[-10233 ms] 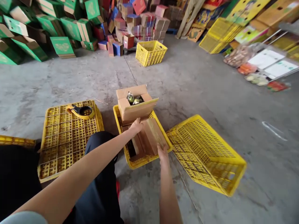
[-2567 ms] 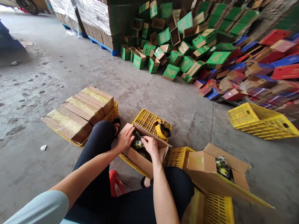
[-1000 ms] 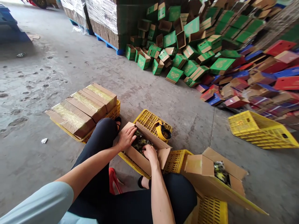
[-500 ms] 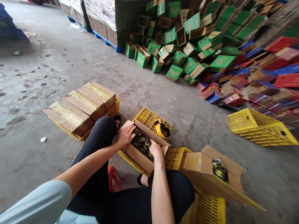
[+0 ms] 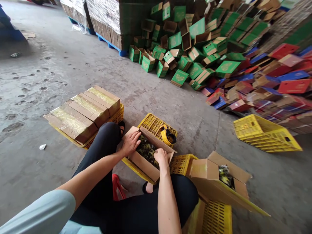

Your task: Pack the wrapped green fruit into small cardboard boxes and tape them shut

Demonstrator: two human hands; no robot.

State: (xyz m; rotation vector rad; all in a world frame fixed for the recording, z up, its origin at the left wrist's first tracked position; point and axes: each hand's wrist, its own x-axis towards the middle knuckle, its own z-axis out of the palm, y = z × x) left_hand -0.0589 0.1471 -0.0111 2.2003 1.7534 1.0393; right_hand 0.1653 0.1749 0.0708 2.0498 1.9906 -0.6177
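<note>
An open cardboard box [image 5: 143, 163] rests on a yellow plastic crate [image 5: 156, 122] between my knees. Inside it lie several dark and yellow-green pieces [image 5: 147, 150] that look wrapped in shiny clear plastic. My left hand [image 5: 131, 143] lies at the box's left end, its fingers stretched over the edge. At the right end, my right hand [image 5: 161, 157] is closed with the fingers curled down over the contents; whatever they grip is hidden. A yellow and black tape dispenser [image 5: 167, 135] sits on the crate just behind the box.
Taped cartons [image 5: 87, 107] fill a yellow crate on my left. To my right, a second open carton [image 5: 202, 169] holds similar pieces. Farther right lies a yellow crate [image 5: 265, 135]. Green boxes [image 5: 179, 77] and red and blue boxes [image 5: 243, 87] are heaped behind.
My view has turned slightly to the right. The fingers of my right hand look more curled; my left hand stays at the box's left end.
</note>
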